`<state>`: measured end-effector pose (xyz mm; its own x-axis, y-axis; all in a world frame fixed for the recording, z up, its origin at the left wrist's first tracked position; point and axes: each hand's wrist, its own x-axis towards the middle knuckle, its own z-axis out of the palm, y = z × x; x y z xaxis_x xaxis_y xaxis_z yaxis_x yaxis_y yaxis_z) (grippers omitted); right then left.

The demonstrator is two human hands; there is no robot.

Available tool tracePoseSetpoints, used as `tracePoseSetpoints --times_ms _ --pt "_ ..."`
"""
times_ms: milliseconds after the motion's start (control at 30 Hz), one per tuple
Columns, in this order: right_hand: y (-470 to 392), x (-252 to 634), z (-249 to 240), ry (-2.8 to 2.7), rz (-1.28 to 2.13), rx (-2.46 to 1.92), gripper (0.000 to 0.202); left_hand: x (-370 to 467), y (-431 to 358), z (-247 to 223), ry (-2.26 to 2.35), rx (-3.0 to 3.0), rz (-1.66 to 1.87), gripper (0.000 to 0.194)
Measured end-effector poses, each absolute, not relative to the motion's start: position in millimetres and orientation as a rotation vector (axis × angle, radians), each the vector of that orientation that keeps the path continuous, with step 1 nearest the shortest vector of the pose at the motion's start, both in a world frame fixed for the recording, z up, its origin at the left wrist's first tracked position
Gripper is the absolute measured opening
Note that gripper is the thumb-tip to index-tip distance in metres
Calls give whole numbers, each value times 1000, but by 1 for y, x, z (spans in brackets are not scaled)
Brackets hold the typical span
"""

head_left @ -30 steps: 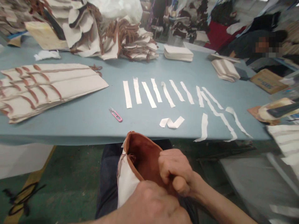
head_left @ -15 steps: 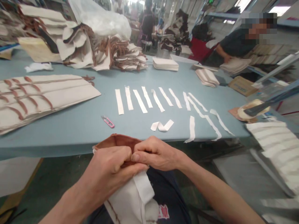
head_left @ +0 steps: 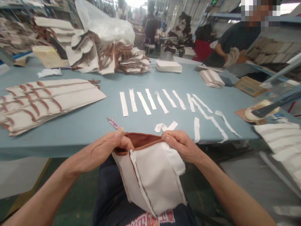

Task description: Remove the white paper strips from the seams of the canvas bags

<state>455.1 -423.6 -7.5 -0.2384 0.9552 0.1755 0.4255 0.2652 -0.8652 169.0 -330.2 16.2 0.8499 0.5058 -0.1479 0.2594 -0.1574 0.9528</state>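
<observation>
Between my hands, over my lap, hangs a sewn fabric piece (head_left: 157, 175), off-white outside with brown lining showing at its open top. My left hand (head_left: 117, 141) is closed on the left end of the top edge, some fingers inside the opening. At the right end, my right hand (head_left: 180, 142) pinches the rim, where a white strip (head_left: 175, 157) hangs down the fabric. Pink thread snips (head_left: 113, 122) lie on the table just beyond my left hand. A folded white strip (head_left: 166, 126) lies just beyond the fabric piece.
Several white strips (head_left: 143, 103) lie in a row on the blue table (head_left: 103, 138). Stacked cream pieces with brown trim (head_left: 54, 97) lie at left, heaped pieces (head_left: 117, 58) behind. A cardboard box (head_left: 250, 86) stands at right. A person (head_left: 237, 44) handles fabric at the back right.
My hands have moved apart, the right one to the right, and the fabric piece is now spread out with its opening showing. The person at the back right has lifted some fabric.
</observation>
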Motion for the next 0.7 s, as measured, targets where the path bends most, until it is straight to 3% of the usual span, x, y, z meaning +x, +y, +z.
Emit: tracePoseSetpoints --times_ms 133,367,700 --pt "-426 462 -18 -1757 946 -1303 58 172 -327 13 586 1806 183 64" --pt "-420 467 -32 -1719 1010 -1321 60 176 -328 16 477 1711 49 40" --pt "-397 464 -32 -1715 1124 -1264 57 182 -323 24 407 1682 63 29"
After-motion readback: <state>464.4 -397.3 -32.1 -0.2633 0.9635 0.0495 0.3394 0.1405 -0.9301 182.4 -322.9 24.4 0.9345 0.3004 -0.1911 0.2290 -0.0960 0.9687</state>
